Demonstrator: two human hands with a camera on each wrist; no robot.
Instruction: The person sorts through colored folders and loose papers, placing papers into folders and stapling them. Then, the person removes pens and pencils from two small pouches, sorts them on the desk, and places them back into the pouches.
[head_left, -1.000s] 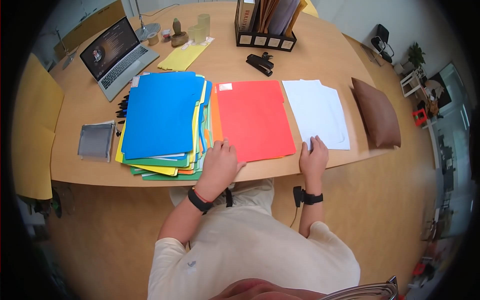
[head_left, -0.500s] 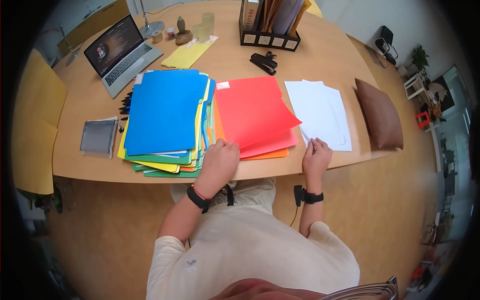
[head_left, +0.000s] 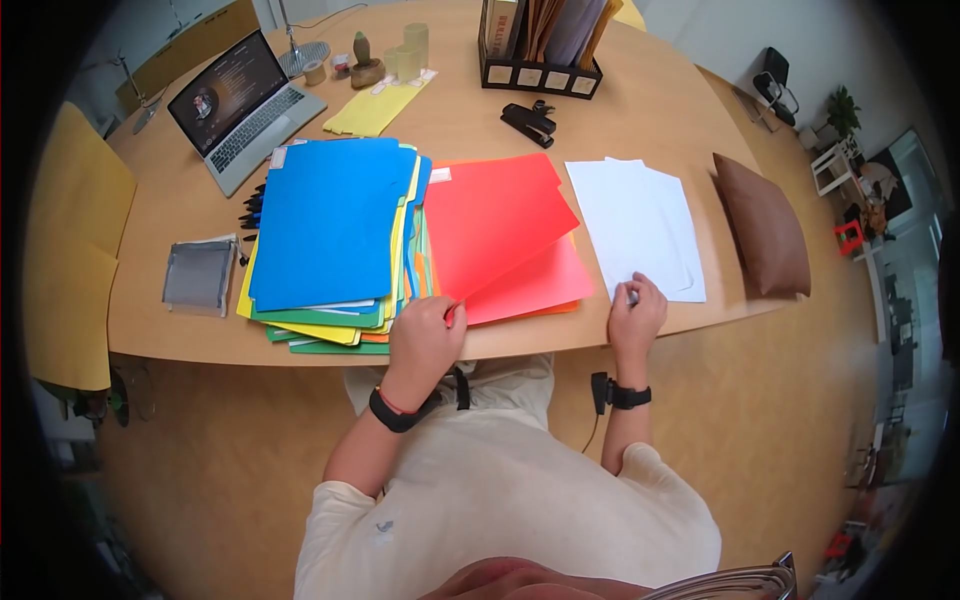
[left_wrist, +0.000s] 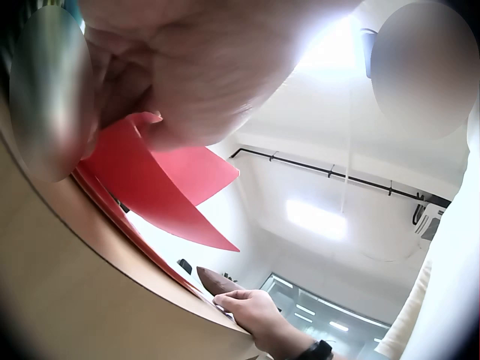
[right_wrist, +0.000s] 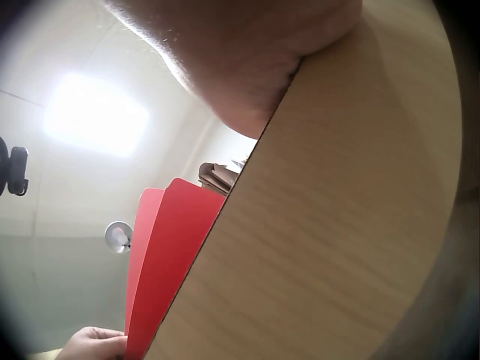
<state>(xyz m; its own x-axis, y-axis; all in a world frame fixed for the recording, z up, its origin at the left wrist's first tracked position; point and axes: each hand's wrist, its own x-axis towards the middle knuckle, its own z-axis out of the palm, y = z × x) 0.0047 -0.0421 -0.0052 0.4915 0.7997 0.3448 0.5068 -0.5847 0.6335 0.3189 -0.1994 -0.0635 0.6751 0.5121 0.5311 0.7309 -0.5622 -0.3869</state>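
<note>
Between thumb and fingers, my left hand [head_left: 425, 338] pinches the near left corner of a red file folder [head_left: 505, 205]. The folder's upper sheet is raised and bowed, with a second red layer beneath it and an orange edge under that. Beside the left hand lies a thick stack of coloured folders, a blue folder [head_left: 325, 225] on top. My right hand [head_left: 637, 315] rests at the near edge of some white papers [head_left: 635, 215]. Its fingers curl around a small dark grey, pen-like thing [head_left: 633, 297], mostly hidden by the hand.
Left of the stack lie a grey zip pouch [head_left: 198, 275] and several pens [head_left: 252, 212]. Behind stand a laptop [head_left: 240, 115], a stapler [head_left: 528, 124] and a black file holder [head_left: 540, 77]. A brown cushion [head_left: 762, 225] lies at the right edge of the table.
The left hand has taken the red folder's corner, lifted its upper sheet and drawn it slightly toward me. The right hand's fingers have curled in at the papers' near edge.
</note>
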